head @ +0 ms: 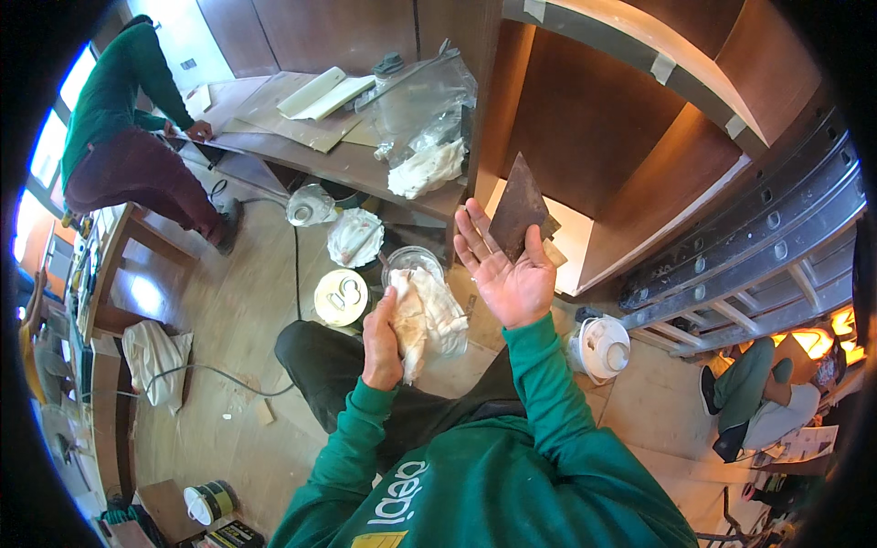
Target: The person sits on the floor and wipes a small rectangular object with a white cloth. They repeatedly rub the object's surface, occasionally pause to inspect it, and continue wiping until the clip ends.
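My left hand (381, 342) grips a stained white cloth (418, 312), which hangs in front of my knees. Palm up, my right hand (510, 277) has its fingers spread, and a dark brown, pointed flat piece (519, 205) rests between the thumb and fingers. Small yellowish pieces show behind the thumb. Just beyond the cloth stands a clear plastic container (411, 257), partly covered by it. Beside that are an open-looking round tin with a pale lid (340, 297) and a container covered with crumpled white material (355, 237).
A bench (274, 147) holds sheets and a clear plastic bag (428, 96); a co-worker (130, 130) leans over it. At right are a white bucket (603, 348), an aluminium ladder (767, 260) and another seated person (767, 397). A dark cable (233, 383) crosses the floor at left.
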`<state>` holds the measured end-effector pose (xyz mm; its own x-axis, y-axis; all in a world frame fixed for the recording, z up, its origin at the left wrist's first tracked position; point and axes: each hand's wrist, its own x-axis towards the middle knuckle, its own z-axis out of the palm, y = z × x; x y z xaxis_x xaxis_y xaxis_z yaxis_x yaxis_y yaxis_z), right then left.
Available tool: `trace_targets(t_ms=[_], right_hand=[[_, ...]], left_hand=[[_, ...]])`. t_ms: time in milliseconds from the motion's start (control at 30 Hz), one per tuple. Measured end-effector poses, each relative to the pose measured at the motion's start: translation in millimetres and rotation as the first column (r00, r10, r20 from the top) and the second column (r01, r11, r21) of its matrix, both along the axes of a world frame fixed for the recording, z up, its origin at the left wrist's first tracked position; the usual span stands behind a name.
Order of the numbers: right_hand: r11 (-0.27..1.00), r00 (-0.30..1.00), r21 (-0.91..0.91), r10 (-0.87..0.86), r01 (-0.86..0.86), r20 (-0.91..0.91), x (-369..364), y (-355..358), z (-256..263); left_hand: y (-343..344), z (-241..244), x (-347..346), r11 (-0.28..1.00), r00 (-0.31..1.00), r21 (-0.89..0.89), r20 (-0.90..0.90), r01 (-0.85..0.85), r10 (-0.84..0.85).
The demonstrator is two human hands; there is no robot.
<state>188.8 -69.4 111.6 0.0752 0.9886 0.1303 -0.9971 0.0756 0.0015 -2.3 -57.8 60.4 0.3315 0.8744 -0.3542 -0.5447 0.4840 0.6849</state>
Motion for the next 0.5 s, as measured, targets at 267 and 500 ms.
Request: trace_targets(t_ms=[267, 500], right_hand=[[0.999, 1.000, 0.034, 0.020, -0.021, 0.021, -15.0, -1.0, -2.7], [0.998, 1.000, 0.062, 0.022, -0.023, 0.012, -18.6, -1.6, 1.1]], left_hand=[[-0.6, 21.2, 6.4, 0.996, 0.995, 0.067, -0.079, -0.057, 0.062], [-8.3, 20.2, -4.4, 0.821, 0.700, 0.402, -0.714, 0.405, 0.005]])
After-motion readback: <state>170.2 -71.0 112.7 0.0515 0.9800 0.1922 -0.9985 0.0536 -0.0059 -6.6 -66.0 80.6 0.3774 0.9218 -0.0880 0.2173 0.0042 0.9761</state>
